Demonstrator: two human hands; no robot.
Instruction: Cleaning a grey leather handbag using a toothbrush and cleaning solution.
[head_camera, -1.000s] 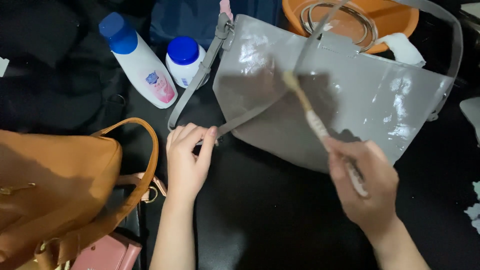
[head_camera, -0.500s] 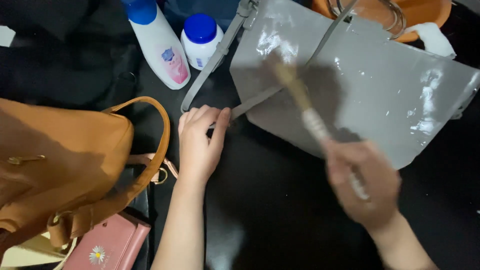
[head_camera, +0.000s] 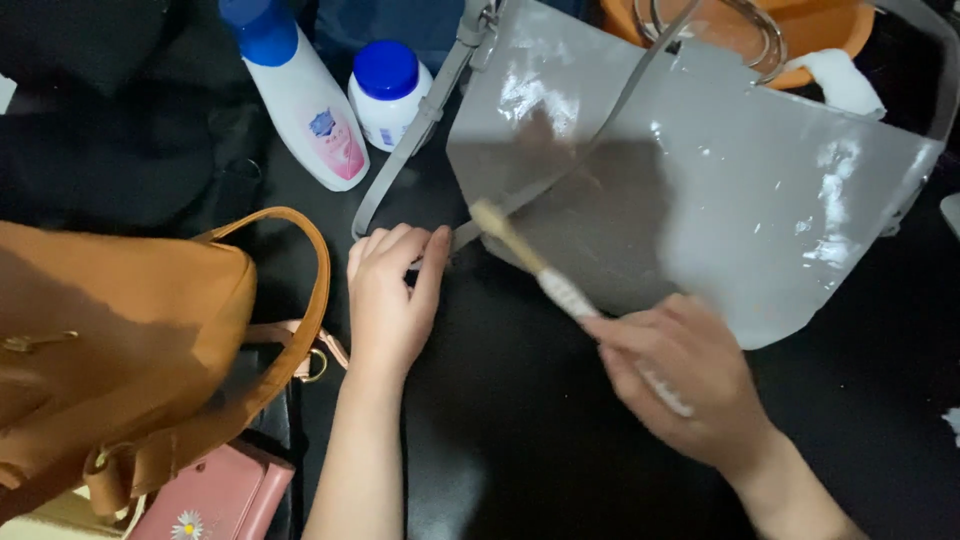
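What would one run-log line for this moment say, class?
left hand: pins grey strap | right hand: holds toothbrush, head at grey bag lower-left edge | beside: tan bag, two bottles

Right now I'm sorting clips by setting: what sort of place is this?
Likely a bag-cleaning workbench, at home or in a small shop. A wet grey handbag lies on a black table, the right hand holds a brush to it, and white bottles stand beside an orange basin.
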